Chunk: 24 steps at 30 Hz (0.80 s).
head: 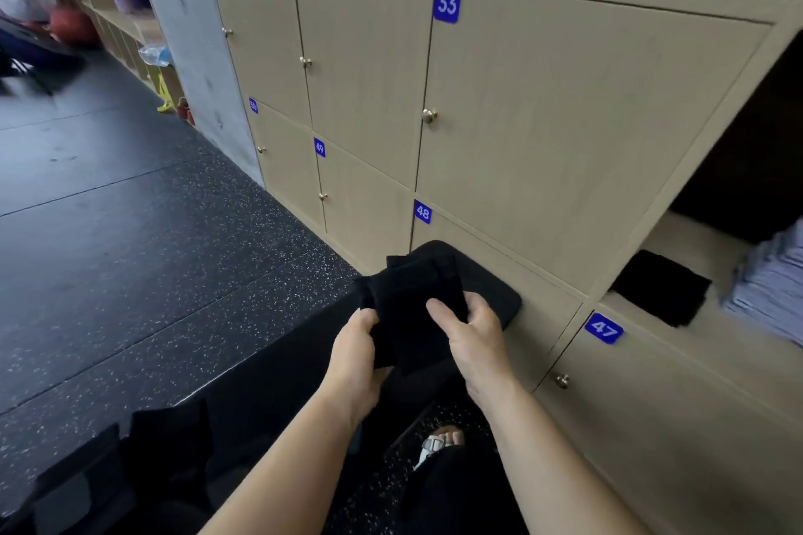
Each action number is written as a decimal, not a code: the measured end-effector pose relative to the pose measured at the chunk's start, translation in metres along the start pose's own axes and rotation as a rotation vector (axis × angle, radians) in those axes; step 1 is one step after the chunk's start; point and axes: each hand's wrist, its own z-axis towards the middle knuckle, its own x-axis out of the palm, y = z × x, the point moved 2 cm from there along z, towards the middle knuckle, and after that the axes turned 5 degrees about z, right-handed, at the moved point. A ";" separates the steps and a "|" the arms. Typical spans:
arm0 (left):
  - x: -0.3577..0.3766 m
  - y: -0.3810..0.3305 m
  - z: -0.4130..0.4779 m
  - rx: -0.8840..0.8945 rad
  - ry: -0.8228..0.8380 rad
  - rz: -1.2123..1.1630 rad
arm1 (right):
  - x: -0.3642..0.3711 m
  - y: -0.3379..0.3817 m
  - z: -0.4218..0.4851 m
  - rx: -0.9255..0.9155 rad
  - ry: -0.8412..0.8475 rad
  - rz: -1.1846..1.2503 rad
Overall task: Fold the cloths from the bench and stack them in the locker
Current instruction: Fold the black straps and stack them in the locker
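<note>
A half-folded black cloth (408, 308), gripped at its side edges by the left hand (354, 350) and right hand (471, 330), sits above the worktop's (499, 295) rounded end, left of the open locker (678, 237). Inside, a second black cloth (660, 293) lies at the front edge.

We log cloth (413, 308): matt black fabric | locker door (565, 122): pale matt wood grain | knob (429, 115): shiny brass-coloured metal | number plate (447, 1): glossy blue plastic | floor (130, 252): rough speckled black rubber.
</note>
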 end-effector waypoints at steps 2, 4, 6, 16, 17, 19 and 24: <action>0.014 0.003 -0.012 -0.040 0.076 -0.065 | -0.014 0.006 -0.012 -0.053 -0.023 -0.020; 0.029 0.006 -0.025 -0.071 0.209 -0.058 | -0.029 0.011 -0.023 -0.086 -0.035 -0.050; 0.043 0.015 -0.032 -0.065 0.257 0.042 | -0.044 0.015 -0.036 -0.113 -0.030 -0.097; 0.106 0.043 -0.065 -0.046 0.314 0.086 | -0.126 0.029 -0.079 -0.184 -0.123 -0.267; 0.112 0.045 -0.068 -0.044 0.319 0.091 | -0.133 0.031 -0.082 -0.205 -0.153 -0.305; 0.126 0.050 -0.072 -0.042 0.322 0.087 | -0.146 0.035 -0.087 -0.224 -0.175 -0.409; 0.156 0.068 -0.077 -0.058 0.297 0.074 | -0.171 0.036 -0.092 -0.230 -0.262 -0.526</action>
